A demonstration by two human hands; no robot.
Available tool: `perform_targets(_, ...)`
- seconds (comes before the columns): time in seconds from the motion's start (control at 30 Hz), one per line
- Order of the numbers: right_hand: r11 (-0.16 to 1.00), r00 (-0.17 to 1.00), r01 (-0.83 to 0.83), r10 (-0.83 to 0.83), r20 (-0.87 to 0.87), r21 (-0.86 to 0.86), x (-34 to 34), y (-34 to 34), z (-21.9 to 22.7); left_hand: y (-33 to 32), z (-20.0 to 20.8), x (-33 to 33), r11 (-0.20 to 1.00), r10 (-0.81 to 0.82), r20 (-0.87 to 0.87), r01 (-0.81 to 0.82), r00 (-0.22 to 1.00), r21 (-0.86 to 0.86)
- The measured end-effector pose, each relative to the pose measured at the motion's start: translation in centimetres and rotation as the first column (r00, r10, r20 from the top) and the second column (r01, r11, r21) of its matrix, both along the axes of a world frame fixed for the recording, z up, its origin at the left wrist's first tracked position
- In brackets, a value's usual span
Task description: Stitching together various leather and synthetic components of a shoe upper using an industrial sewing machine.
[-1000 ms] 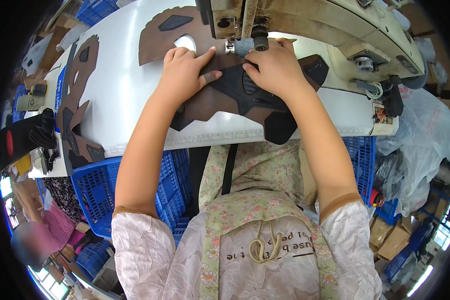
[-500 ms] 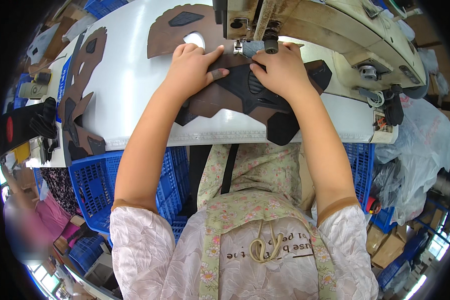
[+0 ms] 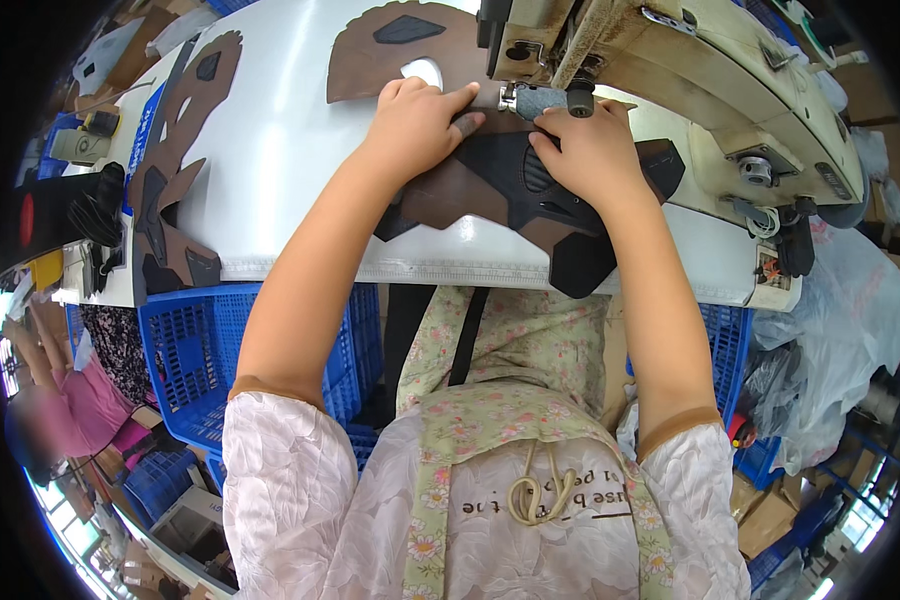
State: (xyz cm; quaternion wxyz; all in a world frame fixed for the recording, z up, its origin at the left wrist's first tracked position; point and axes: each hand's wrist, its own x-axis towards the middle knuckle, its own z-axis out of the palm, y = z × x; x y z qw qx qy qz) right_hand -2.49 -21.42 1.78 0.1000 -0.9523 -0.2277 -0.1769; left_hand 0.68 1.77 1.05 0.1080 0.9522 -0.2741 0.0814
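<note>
As the left hand (image 3: pixel 415 124) touches the brown panel (image 3: pixel 458 192), its grip lies unclenched; right hand (image 3: pixel 592 152) likewise.

L hand (image 3: pixel 417 128), spread, rests on a big, flat, brown & black sheet (image 3: pixel 460 195) w/ a zigzag edge. R hand (image 3: pixel 595 155) is on it too, fingertips part hid by the cream metal sewing machine (image 3: pixel 715 85). A tiny silver metal foot (image 3: pixel 508 97) is b/w the hands. Another long brown & black piece (image 3: pixel 170 162) lies on the shiny white table (image 3: pixel 290 130), far L.
</note>
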Motion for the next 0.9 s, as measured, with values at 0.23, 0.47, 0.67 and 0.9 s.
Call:
perform_targets(0.23,0.997,0.999,0.037,-0.036,0.013,-0.069,-0.7,1.4,0.4,0.3,-0.1,1.3,1.000,0.014,0.055,-0.014,0.998,-0.001)
perform_targets(0.47,0.999,0.999,0.038,-0.037,0.009,-0.031,-1.7,2.4,0.4,0.8,-0.4,3.3,0.996,-0.085,0.091,0.086,0.992,0.000)
perform_targets(0.67,0.998,0.996,0.047,-0.050,0.073,0.044,-2.2,2.6,-0.1,0.8,-0.8,4.3,0.993,-0.118,0.069,0.117,0.991,0.008)
perform_targets(0.9,0.996,0.996,0.069,-0.071,0.056,0.049,-2.7,3.0,-0.2,1.0,-0.8,5.2,0.983,-0.171,0.061,0.174,0.983,-0.055)
